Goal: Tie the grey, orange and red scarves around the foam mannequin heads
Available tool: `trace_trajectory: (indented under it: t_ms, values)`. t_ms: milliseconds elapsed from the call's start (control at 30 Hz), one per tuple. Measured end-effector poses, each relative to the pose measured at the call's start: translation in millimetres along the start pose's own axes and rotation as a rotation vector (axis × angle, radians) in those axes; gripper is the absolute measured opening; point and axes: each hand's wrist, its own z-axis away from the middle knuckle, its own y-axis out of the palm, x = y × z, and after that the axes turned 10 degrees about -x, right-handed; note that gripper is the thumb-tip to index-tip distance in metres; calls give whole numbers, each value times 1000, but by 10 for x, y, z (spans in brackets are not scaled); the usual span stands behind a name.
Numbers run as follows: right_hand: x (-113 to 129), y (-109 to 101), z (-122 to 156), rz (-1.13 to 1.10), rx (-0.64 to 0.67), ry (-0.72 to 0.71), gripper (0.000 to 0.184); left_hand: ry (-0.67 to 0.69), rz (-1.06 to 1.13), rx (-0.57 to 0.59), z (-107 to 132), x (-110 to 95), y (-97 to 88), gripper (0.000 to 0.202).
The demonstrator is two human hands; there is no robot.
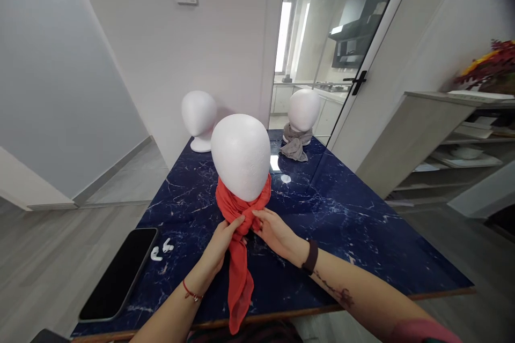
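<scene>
Both hands are working at the knot of a red scarf (240,236) that is wrapping the neck of a white foam head (241,154) standing near the middle of a dark blue marbled table (354,225). The left hand (223,240) is pinching the scarf just below the knot, fingers closing narrowly around the cloth from the left. The right hand (275,231) is touching the knot from the right, its fingers lying fairly flat and close together against the fabric; whether it is actually gripping the cloth cannot be told. The scarf's loose tail is hanging down from the knot toward the near edge of the table and draping just over it.

A thin red string is circling the left wrist, and a dark band (310,257) is sitting on the right wrist, with a tattoo running along that forearm.

On the near left of the table a black phone (119,273) is lying face up, and two white earbuds (161,250) are resting just to its right. At the far end, a bare foam head (198,117) is standing on the left, and another foam head (303,110) on the right is wearing a grey scarf (295,146) tied at its neck. A small white disc (285,178) is lying between the near head and the grey scarf. Shelves (462,155) are standing to the far right.
</scene>
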Motion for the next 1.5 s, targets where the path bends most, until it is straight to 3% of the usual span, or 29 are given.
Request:
trace_trajectory:
  t_ms: [133,200,333,400,467,633,800,1000,1167,1233,1367,1500]
  values:
    - [-11,-18,13,116,24,-43,30,-107,172,19,-41,-17,-31,17]
    - [-19,-41,8,247,-39,-141,32,-163,263,-5,-65,-32,-49,15]
    - [61,-82,24,636,-359,-660,29,-221,340,-16,-68,-73,-62,15]
    - [118,-86,46,807,-321,-880,19,-231,356,-16,-61,-85,-63,15]
    - [139,-83,58,907,-183,-956,13,-250,390,12,-63,-83,-69,16]
    - [8,-101,-20,982,17,-849,26,-234,469,91,-87,-56,-96,19]
    - [-51,-105,-75,943,29,-817,22,-137,427,99,-78,-47,-72,17]
    - [12,-25,1,621,-33,-632,15,-74,374,96,-40,-17,-40,23]
    - [94,-2,33,245,-110,-308,14,-132,307,-10,-79,28,-91,21]
    - [121,-13,45,280,-152,-367,17,-146,301,-22,-103,43,-107,27]
    - [128,-29,97,547,-227,-715,24,-108,286,-33,-114,48,-123,33]
    - [136,-66,69,629,-290,-769,23,-124,260,-32,-126,19,-172,33]
